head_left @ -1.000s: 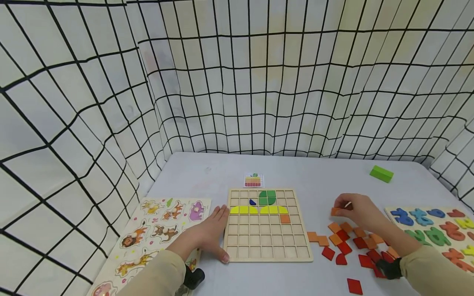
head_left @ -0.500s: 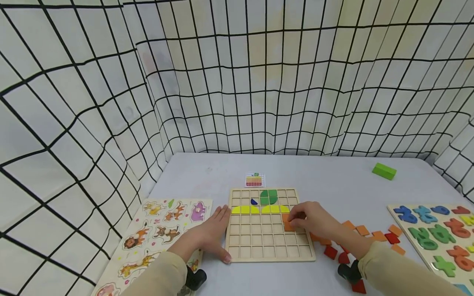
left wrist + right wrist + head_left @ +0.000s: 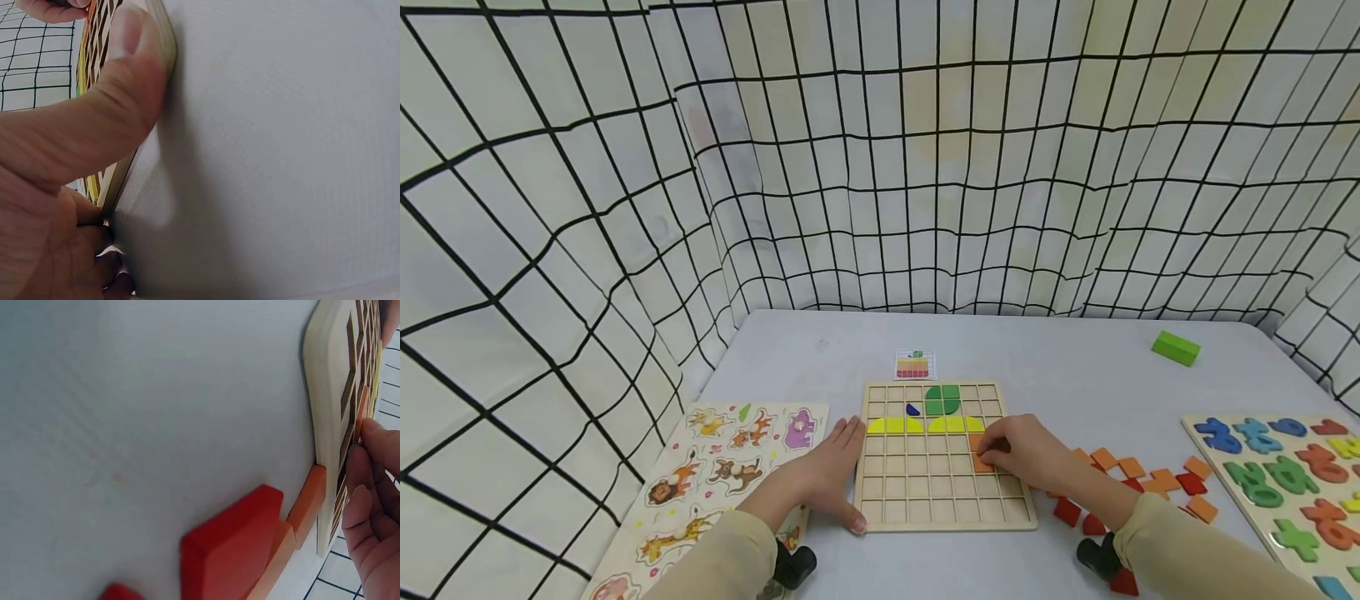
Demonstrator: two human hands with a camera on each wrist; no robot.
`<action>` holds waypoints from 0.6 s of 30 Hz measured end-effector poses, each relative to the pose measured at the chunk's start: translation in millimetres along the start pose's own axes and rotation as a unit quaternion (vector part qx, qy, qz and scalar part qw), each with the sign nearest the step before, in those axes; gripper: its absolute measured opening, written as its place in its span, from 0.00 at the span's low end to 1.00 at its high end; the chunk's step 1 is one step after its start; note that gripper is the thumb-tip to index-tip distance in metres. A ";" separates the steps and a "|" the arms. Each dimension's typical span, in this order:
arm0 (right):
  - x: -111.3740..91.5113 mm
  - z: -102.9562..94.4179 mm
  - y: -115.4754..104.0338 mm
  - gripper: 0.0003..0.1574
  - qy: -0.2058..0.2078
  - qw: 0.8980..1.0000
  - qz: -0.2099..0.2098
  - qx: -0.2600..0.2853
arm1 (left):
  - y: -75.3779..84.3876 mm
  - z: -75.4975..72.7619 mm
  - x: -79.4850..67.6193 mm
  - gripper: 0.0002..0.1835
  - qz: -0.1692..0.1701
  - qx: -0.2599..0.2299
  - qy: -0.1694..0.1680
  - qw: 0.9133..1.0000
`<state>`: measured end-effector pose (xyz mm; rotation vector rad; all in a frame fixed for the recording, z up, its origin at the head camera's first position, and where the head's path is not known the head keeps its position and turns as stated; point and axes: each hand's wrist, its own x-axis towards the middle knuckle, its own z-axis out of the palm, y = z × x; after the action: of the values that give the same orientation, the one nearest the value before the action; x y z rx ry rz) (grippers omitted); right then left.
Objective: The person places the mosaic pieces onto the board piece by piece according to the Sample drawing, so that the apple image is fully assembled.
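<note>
In the head view a wooden grid board [image 3: 917,510] lies on the table. It carries yellow pieces [image 3: 895,426], green pieces [image 3: 942,400] and a small blue piece [image 3: 913,410]. My right hand [image 3: 1028,452] pinches an orange square tile [image 3: 982,466] at the board's right side, just below another orange tile; the fingers partly cover it. The right wrist view shows the thumb and fingertips at that orange tile [image 3: 360,419]. My left hand [image 3: 823,477] rests along the board's left edge, fingers straight. Its thumb [image 3: 128,69] touches the near corner in the left wrist view.
Loose orange and red tiles [image 3: 1165,479] lie right of the board, partly under the right forearm. An animal puzzle [image 3: 730,442] lies left, a number puzzle [image 3: 1232,454] right. A printed card [image 3: 914,365] and a green block [image 3: 1176,348] lie farther back. Black netting [image 3: 940,183] surrounds the table.
My right hand has moved left from the loose tiles to the board, bringing an orange tile to the spot below the first one. The left hand has stayed at the board's edge.
</note>
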<state>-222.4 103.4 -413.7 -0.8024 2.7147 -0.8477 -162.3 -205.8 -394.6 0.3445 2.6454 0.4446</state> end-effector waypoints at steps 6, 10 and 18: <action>-8.9 -18.0 3.1 0.01 0.012 1.000 0.025 0.007 | -0.9 0.9 -0.1 0.71 0.004 -0.003 0.001 1.000; -20.9 -44.8 25.2 0.04 0.018 0.998 0.055 -0.007 | -1.1 1.5 -0.1 0.71 0.004 -0.003 0.000 1.000; -64.1 -113.5 102.1 0.10 0.006 0.991 0.089 -0.095 | -1.5 -0.6 -1.8 0.70 0.006 -0.003 -0.001 1.000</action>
<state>-250.7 262.6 -378.1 -0.5768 2.8557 -0.5630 -161.3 -207.8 -394.0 0.3600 2.6417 0.4549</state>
